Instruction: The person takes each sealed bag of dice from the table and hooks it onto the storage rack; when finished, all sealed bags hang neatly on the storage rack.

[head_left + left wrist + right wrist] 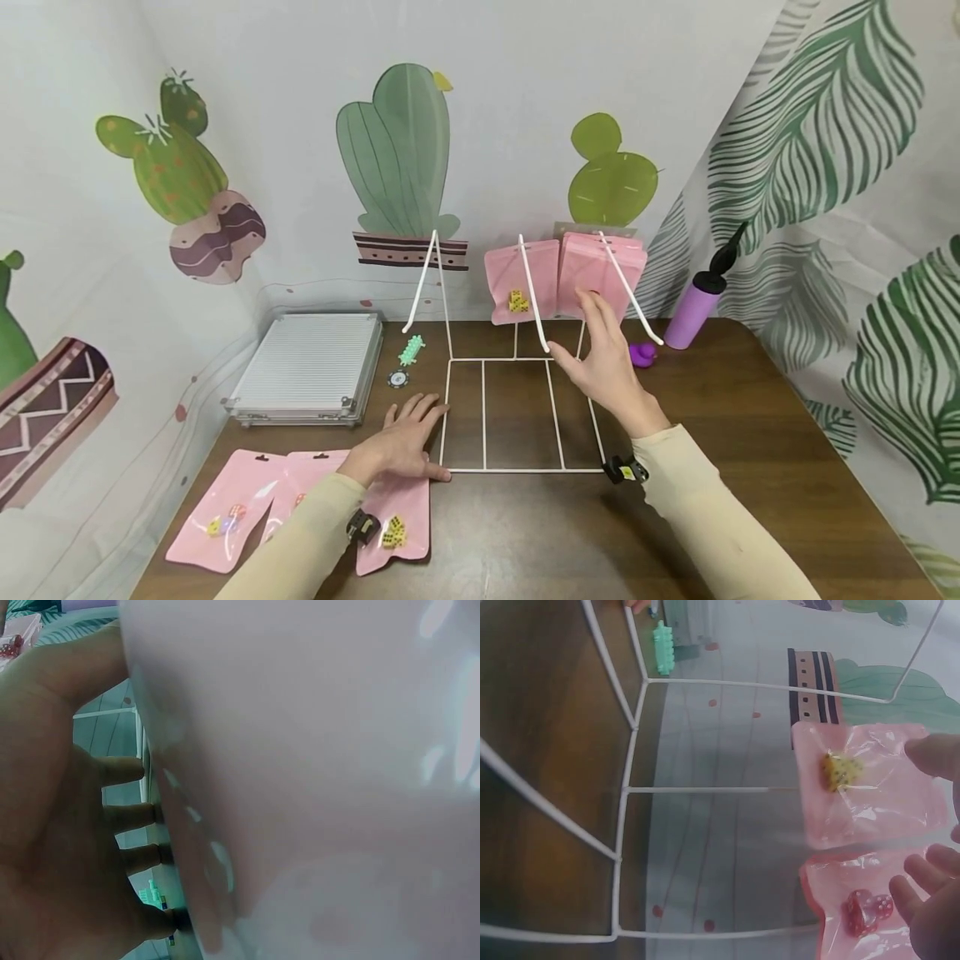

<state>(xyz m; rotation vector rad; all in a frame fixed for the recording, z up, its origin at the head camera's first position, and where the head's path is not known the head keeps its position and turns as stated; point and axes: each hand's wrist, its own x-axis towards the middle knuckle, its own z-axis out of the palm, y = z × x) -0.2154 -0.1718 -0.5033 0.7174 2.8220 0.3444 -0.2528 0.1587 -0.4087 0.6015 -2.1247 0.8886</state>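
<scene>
A white wire display rack (pixel 517 471) stands on the table. A pink pouch with yellow dice (pixel 504 275) hangs on its middle hook, and several pink pouches (pixel 576 271) hang on the right hook. The right wrist view shows red dice (pixel 864 911) in the front one. My right hand (pixel 603 371) is raised before these pouches, fingers extended, thumb near the middle hook's tip. My left hand (pixel 403 442) lies with spread fingers by the rack's left base wire, above a flat pink pouch with yellow dice (pixel 412 508). Whether its palm touches that pouch, I cannot tell.
Two more pink pouches (pixel 240 475) lie at the front left. Behind them sits a silver case (pixel 307 362). A green toy (pixel 412 350) and a poker chip (pixel 398 378) lie beside the rack. A purple duck (pixel 642 355) and purple pump (pixel 693 312) stand at the right.
</scene>
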